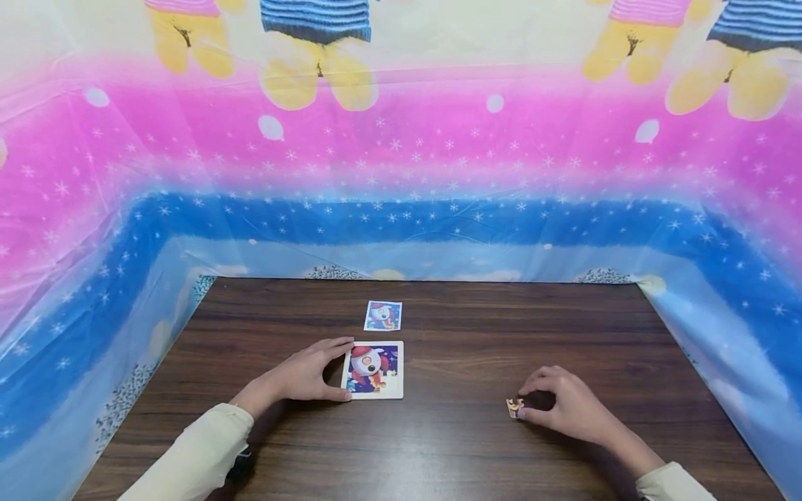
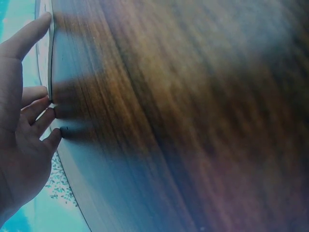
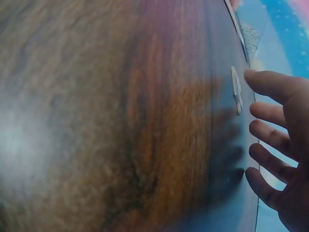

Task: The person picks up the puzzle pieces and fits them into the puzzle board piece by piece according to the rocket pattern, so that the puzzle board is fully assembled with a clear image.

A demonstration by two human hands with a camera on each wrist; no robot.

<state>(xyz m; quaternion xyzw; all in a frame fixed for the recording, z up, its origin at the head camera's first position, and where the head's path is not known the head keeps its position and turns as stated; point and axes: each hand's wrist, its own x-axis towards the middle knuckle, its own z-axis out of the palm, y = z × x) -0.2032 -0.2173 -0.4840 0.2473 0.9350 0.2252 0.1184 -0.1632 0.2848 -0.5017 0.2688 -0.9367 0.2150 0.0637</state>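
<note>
A square jigsaw puzzle board (image 1: 399, 379) with a white border and a cartoon picture lies on the wooden table. My left hand (image 1: 307, 372) holds it along its left side, thumb at the lower corner and fingers at the upper one. The left wrist view shows the same left hand (image 2: 24, 111) at the board's thin edge. To the right, a small loose puzzle piece (image 1: 514, 408) lies by the thumb and fingertips of my right hand (image 1: 567, 407). Seen from the right wrist, the piece (image 3: 236, 91) sits just off the thumb, and the right hand's (image 3: 285, 140) fingers are spread and loosely bent.
Behind the board lies a small picture card (image 1: 383, 316) with a matching cartoon. The dark wooden table (image 1: 451, 445) is bordered at the back and sides by a colourful printed cloth (image 1: 438, 223). A dark object (image 1: 240, 465) shows under the left sleeve.
</note>
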